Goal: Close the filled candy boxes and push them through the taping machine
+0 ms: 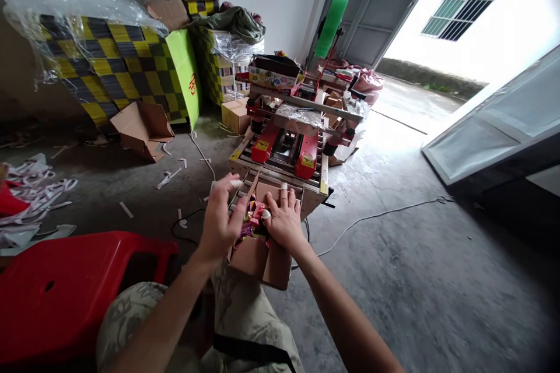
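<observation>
An open cardboard box (249, 256) sits in front of me with its flaps raised. Small packets in shiny pink, red and purple wrappers (250, 227) fill it; what they contain does not show. My right hand (284, 220) lies flat over the packets with fingers spread, covering part of them. At the box's left side, my left hand (220, 218) is raised by a flap, thumb and fingers apart, holding nothing. White wraps cover some fingertips on both hands.
Beyond the box stands a roller-topped sealing machine (286, 145) with red guides and a green tape roll (331, 26). A red plastic stool (65, 285) is at left. A cable (371, 215) crosses the floor. Checkered carton stacks (118, 64) line the wall.
</observation>
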The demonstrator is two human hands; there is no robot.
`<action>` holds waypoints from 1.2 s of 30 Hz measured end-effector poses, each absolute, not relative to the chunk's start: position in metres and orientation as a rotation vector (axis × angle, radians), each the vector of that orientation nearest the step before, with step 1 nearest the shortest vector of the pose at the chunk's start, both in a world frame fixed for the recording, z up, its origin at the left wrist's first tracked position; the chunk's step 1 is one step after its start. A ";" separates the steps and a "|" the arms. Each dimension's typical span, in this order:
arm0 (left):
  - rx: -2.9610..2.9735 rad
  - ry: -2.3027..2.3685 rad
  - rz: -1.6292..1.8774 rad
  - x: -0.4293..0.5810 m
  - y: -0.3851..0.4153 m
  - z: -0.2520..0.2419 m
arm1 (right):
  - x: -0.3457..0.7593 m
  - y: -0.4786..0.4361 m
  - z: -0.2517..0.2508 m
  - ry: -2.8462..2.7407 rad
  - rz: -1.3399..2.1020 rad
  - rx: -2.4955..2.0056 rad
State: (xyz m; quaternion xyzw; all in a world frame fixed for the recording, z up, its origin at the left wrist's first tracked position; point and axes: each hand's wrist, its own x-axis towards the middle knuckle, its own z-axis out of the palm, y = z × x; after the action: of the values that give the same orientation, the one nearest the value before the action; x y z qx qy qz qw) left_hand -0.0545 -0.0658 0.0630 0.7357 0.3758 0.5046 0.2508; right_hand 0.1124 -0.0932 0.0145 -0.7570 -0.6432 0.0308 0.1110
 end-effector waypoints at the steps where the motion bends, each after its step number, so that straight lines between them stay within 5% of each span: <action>1: 1.963 1.028 1.291 -0.060 -0.053 0.057 | 0.114 -0.091 0.011 -1.907 0.107 -2.210; 6: 2.099 0.907 0.618 -0.037 -0.046 0.016 | 0.127 -0.082 0.005 -1.881 0.287 -2.114; 11: 2.451 1.064 0.352 -0.010 -0.083 0.009 | 0.141 -0.082 -0.001 -1.571 0.474 -1.750; 19: 2.639 1.222 0.268 -0.004 -0.091 0.006 | 0.153 -0.091 -0.011 -1.214 0.682 -1.386; 36: 2.240 1.102 0.533 -0.019 -0.080 0.002 | 0.126 -0.105 0.001 -1.905 0.393 -2.024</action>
State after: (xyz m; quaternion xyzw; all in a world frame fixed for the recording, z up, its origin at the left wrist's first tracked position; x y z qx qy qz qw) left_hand -0.0187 -0.0796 0.0021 0.8397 0.4133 0.1998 0.2902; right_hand 0.1258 -0.1049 0.0008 -0.7109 -0.6692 0.1379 0.1665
